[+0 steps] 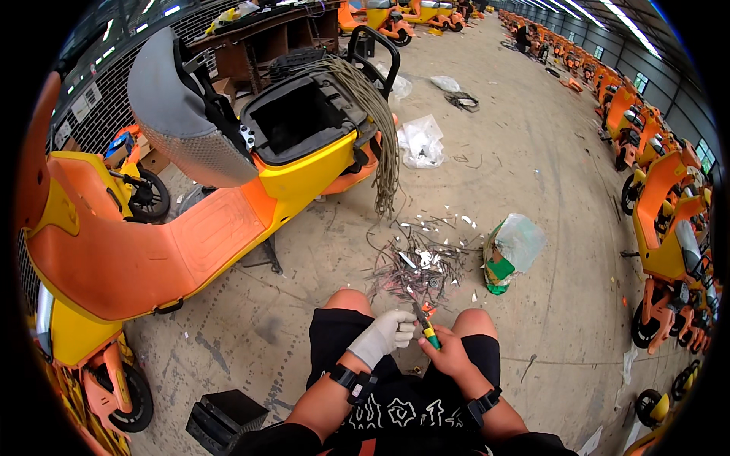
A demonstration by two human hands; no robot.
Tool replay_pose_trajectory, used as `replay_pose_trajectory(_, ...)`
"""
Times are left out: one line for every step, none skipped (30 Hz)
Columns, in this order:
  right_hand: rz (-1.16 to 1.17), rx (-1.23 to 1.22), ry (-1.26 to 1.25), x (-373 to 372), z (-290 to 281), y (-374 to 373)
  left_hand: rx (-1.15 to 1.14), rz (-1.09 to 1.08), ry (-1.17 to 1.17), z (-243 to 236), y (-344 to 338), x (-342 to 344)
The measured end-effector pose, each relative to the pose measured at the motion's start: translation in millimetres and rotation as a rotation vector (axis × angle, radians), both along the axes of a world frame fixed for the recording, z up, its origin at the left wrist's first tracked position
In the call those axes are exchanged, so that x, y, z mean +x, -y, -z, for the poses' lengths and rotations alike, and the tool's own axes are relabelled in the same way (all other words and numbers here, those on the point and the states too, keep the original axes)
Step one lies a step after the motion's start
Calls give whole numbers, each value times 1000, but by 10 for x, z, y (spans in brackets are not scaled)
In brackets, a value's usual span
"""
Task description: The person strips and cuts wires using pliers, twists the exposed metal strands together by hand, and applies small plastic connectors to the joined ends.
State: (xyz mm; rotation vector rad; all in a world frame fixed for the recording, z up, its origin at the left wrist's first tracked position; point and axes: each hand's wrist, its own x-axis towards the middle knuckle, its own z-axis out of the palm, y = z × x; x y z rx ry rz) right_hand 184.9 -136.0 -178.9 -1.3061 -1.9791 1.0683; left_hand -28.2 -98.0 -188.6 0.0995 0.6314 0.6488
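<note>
I sit low, with both hands together between my knees. My right hand (450, 354), bare, is closed round the yellow-and-green handle of a slim tool with a dark, narrow blade (428, 332); it looks like a knife. The blade points up and away from me. Just left of it, my left hand (382, 338), in a whitish glove, has its fingers curled in; anything inside them is hidden. A small orange-red piece (430, 310) shows beside the blade, and I cannot tell what supports it. Beyond my hands lies a pile of wire scraps and white bits (420, 270).
On the left stands an orange-yellow scooter (220, 239), its seat (186, 114) raised, with a bundle of cables (380, 129) draped over the rear. A clear-and-green plastic bag (513, 247) lies right of the scraps. A black box (226, 420) is at lower left; scooters (660, 243) line the right.
</note>
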Motion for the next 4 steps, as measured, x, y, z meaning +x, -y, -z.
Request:
replay_pose_trajectory(6, -35, 27, -14, -31, -14, 13, -16, -27, 34, 7, 17)
replay_pose_trajectory(13, -70, 53, -31, -65, -22, 211, -34, -277, 69, 26, 50)
replay_pose_trajectory(58, -85, 25, -36, -95, -23, 412, -46, -523, 62, 31, 123)
replay_pose_trajectory(103, -99, -3, -49, -126, -17, 614, -59, -768, 55, 45, 210)
